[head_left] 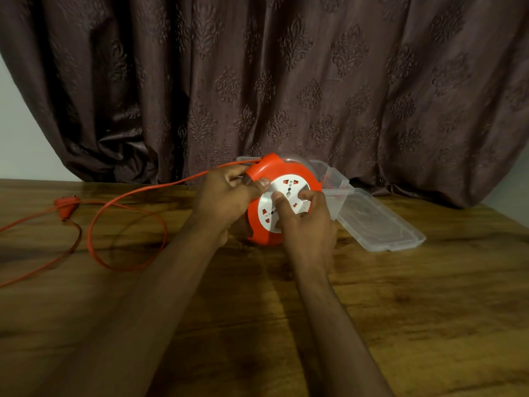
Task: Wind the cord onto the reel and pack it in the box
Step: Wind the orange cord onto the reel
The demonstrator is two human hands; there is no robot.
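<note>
An orange reel with a white socket face stands upright on the wooden table, just in front of a clear plastic box. My left hand grips the reel's upper left edge where the orange cord leaves it. My right hand holds the white socket disc, thumb and fingers curled onto its face. The cord runs left from the reel, loops on the table and goes off the left edge. Its orange plug lies far left.
The box's clear lid lies open flat to the right of the reel. A dark patterned curtain hangs behind the table. Bare wood stretches across the near half of the table.
</note>
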